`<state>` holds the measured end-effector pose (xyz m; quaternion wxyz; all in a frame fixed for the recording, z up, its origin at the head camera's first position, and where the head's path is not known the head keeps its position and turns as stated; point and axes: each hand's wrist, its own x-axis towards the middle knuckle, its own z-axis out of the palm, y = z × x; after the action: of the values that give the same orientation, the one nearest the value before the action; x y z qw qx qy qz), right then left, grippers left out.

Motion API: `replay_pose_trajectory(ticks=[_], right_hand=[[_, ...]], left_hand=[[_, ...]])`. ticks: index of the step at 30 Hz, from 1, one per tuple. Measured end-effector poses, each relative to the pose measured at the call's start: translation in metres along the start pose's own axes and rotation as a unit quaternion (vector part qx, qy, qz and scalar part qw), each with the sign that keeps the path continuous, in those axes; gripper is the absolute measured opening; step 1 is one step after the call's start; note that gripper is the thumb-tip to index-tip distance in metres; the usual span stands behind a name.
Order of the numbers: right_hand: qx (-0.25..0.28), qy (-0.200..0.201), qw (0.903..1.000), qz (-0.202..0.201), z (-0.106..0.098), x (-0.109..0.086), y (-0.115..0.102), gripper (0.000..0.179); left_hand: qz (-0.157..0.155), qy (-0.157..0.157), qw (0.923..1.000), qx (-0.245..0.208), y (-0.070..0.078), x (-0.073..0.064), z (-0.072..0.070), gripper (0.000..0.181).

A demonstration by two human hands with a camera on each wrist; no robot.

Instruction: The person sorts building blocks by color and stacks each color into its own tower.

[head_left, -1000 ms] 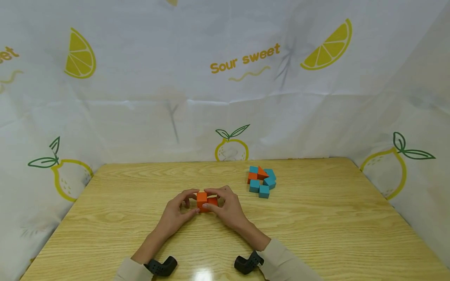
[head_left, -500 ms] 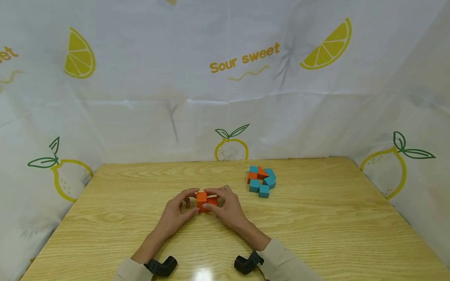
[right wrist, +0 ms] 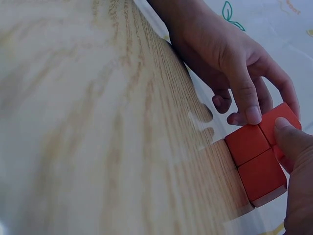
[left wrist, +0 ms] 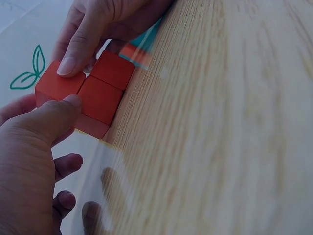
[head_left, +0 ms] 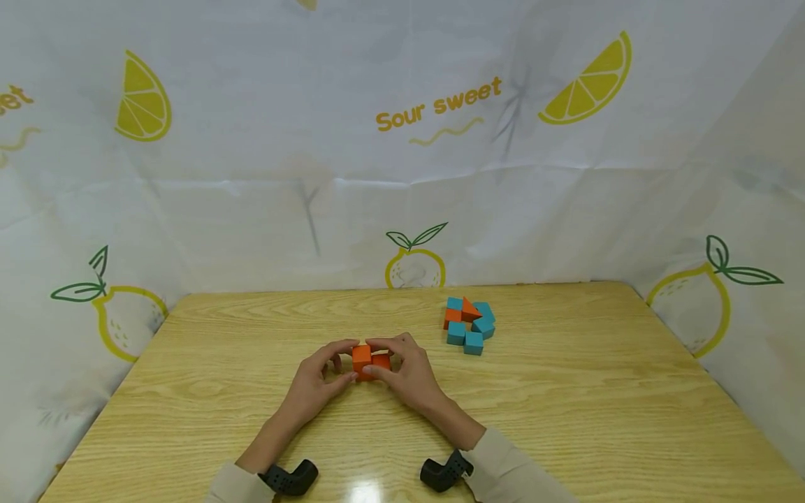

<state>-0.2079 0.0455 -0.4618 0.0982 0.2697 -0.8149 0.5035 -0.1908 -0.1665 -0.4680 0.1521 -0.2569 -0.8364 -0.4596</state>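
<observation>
Three orange cubes make a small stepped stack at the middle of the table. Two stand side by side, the lower left cube (right wrist: 247, 145) and the lower right cube (right wrist: 262, 176); the upper cube (head_left: 361, 356) sits on the left one. My right hand (head_left: 410, 374) pinches the upper cube, its thumb (left wrist: 78, 51) flat on the near face and the index finger behind. From the left, my left hand (head_left: 314, 381) grips the stack, thumb tip at the seam between the upper and lower left cubes, index finger reaching round the far side.
Behind and to the right lies a loose cluster of several blocks: blue cubes (head_left: 473, 342), blue house-shaped blocks (head_left: 483, 327), an orange cube (head_left: 452, 318) and an orange triangular block (head_left: 469, 311). A white lemon-print cloth (head_left: 302, 230) hangs behind the wooden table (head_left: 585, 391).
</observation>
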Motion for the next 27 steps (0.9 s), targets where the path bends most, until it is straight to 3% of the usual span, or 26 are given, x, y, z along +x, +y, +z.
replay_pose_trajectory(ticks=[20,27], right_hand=[[-0.006,0.001,0.9999,-0.011,-0.0023,-0.0004,-0.0034,0.044],[0.005,0.030,0.9991,-0.030,-0.0041,-0.0016,-0.0039,0.043]], left_hand=[[-0.006,-0.001,0.9999,-0.010,0.0013,0.0009,-0.0003,0.050],[-0.006,0.003,0.9999,-0.012,0.0009,-0.0008,0.0004,0.049]])
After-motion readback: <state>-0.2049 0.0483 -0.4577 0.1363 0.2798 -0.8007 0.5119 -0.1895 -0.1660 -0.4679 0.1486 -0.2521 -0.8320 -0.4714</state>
